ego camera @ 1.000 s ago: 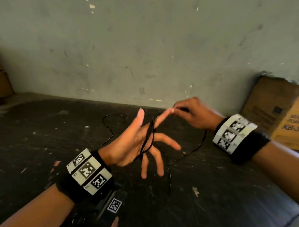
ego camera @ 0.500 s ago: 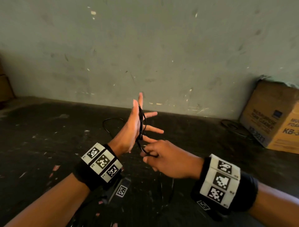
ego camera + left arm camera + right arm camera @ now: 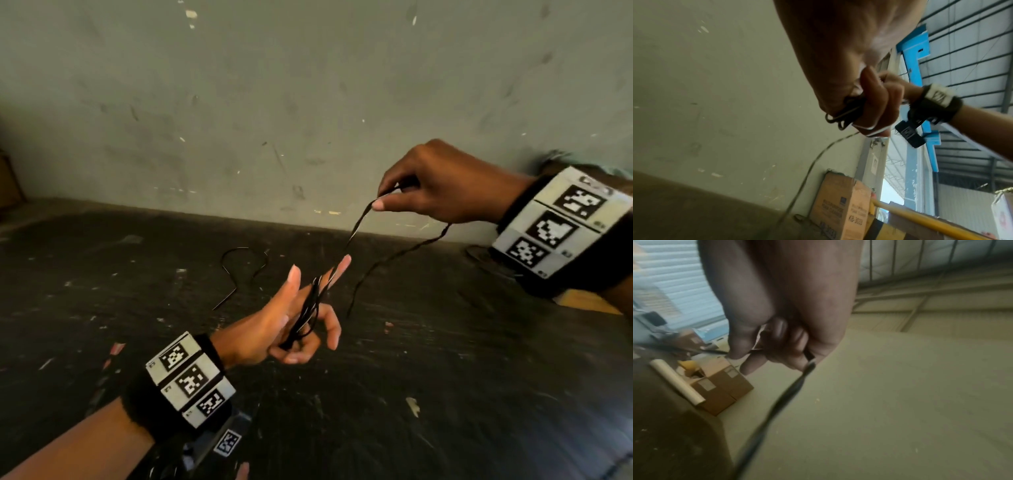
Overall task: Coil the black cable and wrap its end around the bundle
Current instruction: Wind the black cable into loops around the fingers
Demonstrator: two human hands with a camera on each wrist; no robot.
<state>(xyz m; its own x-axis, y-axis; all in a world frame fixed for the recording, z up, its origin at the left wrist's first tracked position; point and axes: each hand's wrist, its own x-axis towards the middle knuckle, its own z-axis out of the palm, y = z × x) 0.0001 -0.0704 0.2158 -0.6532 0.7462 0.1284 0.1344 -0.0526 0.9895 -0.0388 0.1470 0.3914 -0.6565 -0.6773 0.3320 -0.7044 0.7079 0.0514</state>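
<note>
Black cable (image 3: pixel 317 301): several loops sit around the left hand (image 3: pixel 291 318), strung between the raised fingers and the curled lower ones, held up over the dark tabletop (image 3: pixel 445 394).
Head view, what changed: half a second ago the right hand (image 3: pixel 442 185) was low, right by the left palm. Now it's up and off to the right, pinching the cable, with a strand running taut down to the loops and the tail hanging below it. Looks like another turn going on, so coiling isn't done and the end wrap hasn't started.
Head view, around: another thin black wire (image 3: pixel 239 270) lies on the tabletop behind the left hand, well apart. Nothing blocks the winding.
Left wrist view: left hand's fingers (image 3: pixel 879 104) curl round the bunched loops (image 3: pixel 842 116), and one strand drops toward a cardboard box (image 3: pixel 840 206) by the wall.
Right wrist view: blurry, but the thumb and fingertips pinch the cable (image 3: pixel 785 395), which trails down. Boxes (image 3: pixel 721 386) and a white roll (image 3: pixel 677 381) sit further off.
</note>
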